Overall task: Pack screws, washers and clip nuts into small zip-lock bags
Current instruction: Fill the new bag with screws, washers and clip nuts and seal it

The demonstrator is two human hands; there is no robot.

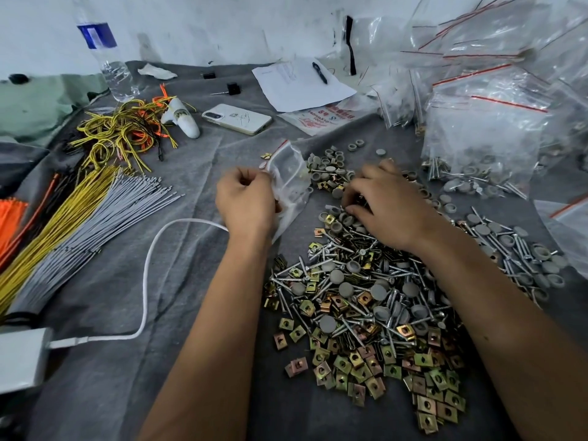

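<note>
Left hand (246,202) pinches a small clear zip-lock bag (288,176) by its near edge, fingers curled round the film; the bag's red-striped mouth end points up and away, toward the phone (237,118). The bag's long axis runs roughly near-to-far, tilted right at the top.

Right hand (386,205) is palm-down on the far end of the mixed hardware pile (366,297), fingers bent into the grey washers (331,168) and screws. Can't tell whether it has anything pinched (fingertips buried in parts).

Key relation: the bag sits just left of the right hand, nearly touching the pile's edge, so the transfer looks like a short leftward move. Brass-coloured clip nuts (413,377) lie mostly at the near end, closer to the right forearm. Filled bags (483,141) stack at far right.
</note>
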